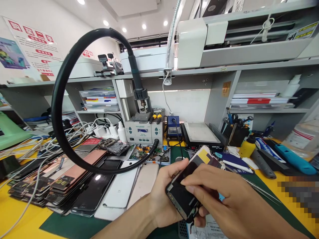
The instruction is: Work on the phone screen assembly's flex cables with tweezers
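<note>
An opened phone (179, 196), its black inner face up, lies tilted in my left hand (160, 196), whose fingers wrap round it from the side and below. At its far end a lighter part with a yellow patch (203, 156) sticks out. My right hand (221, 192) is over the phone, with thumb and index finger pinched close together at the black inner surface. What is between those fingertips, if anything, is too small to make out. The right hand hides much of the phone's right side. Below both hands is a green work mat (72, 224).
Several phones and a white phone (122, 186) lie at left beside stacked phone parts (74, 172). Behind stand a soldering station (143, 132) with a looping black hose (56, 99) and a parts tray (132, 154). Tweezers (261, 191) and a blue-handled tool (295, 157) lie at right.
</note>
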`<state>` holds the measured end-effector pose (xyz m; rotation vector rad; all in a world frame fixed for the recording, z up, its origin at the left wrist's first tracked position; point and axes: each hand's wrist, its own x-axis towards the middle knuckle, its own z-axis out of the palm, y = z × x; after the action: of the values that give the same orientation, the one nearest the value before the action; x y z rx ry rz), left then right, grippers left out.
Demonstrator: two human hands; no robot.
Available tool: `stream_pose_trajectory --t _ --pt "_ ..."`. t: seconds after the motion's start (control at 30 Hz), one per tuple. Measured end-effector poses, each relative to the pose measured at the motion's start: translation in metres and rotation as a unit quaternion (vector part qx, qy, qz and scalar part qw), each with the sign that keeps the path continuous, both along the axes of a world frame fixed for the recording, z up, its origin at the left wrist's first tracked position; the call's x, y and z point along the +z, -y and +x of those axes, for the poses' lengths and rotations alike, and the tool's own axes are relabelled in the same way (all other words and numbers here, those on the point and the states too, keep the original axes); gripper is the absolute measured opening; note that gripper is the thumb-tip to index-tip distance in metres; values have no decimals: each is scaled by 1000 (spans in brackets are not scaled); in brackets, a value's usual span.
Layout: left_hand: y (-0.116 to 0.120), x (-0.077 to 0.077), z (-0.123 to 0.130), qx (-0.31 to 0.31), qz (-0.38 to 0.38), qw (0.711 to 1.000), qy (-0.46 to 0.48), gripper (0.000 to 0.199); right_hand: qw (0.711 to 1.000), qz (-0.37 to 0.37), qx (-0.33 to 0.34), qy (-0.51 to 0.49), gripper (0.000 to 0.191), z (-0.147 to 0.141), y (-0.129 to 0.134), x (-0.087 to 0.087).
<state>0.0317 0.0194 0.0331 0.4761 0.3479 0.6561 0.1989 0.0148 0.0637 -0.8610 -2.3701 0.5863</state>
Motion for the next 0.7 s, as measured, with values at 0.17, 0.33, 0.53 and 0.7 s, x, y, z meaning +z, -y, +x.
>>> stream_pose_trajectory --t 0.17,0.33,0.53,0.7 --pt "-1 -1 0 -5 3 1000 0 63 999 33 23 11 30 0 0 4" --pt "-1 0 0 -16 -3 1000 -2 69 997 62 45 6 28 3 1 7" --pt "0 2 1 4 -15 1000 -15 69 994 95 57 6 29 3 0 6" --pt "3 4 4 68 -11 997 -19 69 990 123 72 6 29 1 -2 1"
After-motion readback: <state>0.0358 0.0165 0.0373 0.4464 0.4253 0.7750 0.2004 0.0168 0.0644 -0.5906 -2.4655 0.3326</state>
